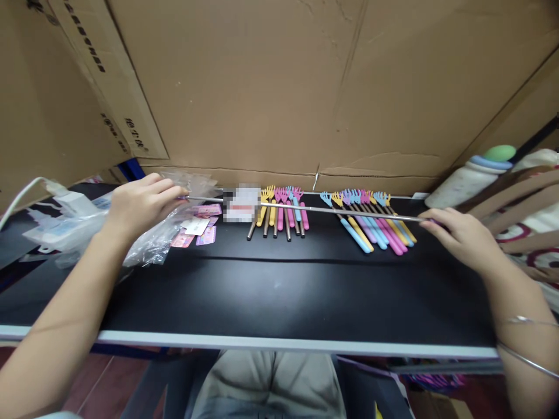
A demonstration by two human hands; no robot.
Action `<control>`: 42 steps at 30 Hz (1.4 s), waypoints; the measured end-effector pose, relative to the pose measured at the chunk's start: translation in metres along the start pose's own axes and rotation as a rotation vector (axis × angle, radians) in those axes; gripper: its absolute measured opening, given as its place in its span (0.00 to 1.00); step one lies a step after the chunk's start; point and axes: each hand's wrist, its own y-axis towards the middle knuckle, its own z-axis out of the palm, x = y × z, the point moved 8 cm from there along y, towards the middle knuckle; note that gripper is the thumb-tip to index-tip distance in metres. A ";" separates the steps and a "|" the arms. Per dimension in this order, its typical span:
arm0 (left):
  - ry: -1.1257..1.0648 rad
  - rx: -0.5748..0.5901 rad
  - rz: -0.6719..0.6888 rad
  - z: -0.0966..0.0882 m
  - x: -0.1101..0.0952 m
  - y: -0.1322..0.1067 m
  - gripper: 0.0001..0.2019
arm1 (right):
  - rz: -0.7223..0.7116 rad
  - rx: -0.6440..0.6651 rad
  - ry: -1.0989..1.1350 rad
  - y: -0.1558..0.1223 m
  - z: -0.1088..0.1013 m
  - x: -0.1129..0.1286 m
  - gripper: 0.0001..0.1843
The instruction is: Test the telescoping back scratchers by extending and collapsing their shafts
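A telescopic back scratcher (323, 209), its thin metal rod drawn out long, stretches level above the black table between my two hands. My left hand (144, 203) is closed around one end. The other end sits in the closed fingers of my right hand (454, 233); both ends are mostly hidden by the fingers. Behind and below the rod lie two groups of back scratchers with coloured claw heads: one group (283, 218) in the middle with short handles, another group (371, 227) to the right with pink, blue, yellow and purple grips.
Clear plastic bags (151, 250) lie under and beside my left hand, near small printed cards (207, 234). A white plug and cable (74, 201) are at far left. A bottle (469, 174) and a patterned bag (524, 215) stand at right. Cardboard (279, 87) walls the back.
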 end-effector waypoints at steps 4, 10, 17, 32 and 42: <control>0.014 0.003 -0.020 -0.003 0.001 0.002 0.16 | -0.019 -0.050 -0.072 -0.001 -0.009 0.000 0.30; 0.068 0.015 0.015 -0.003 -0.007 0.004 0.15 | -0.016 -0.080 -0.128 0.000 -0.012 -0.004 0.31; 0.131 -0.026 0.037 -0.002 -0.002 -0.004 0.16 | 0.062 -0.077 -0.110 -0.006 -0.009 -0.027 0.28; 0.000 0.138 -0.190 0.018 0.036 -0.018 0.18 | -0.011 -0.175 -0.184 0.009 -0.030 -0.017 0.25; -0.203 0.153 -0.328 0.017 0.040 -0.019 0.14 | 0.052 -0.082 -0.119 0.008 -0.014 -0.036 0.21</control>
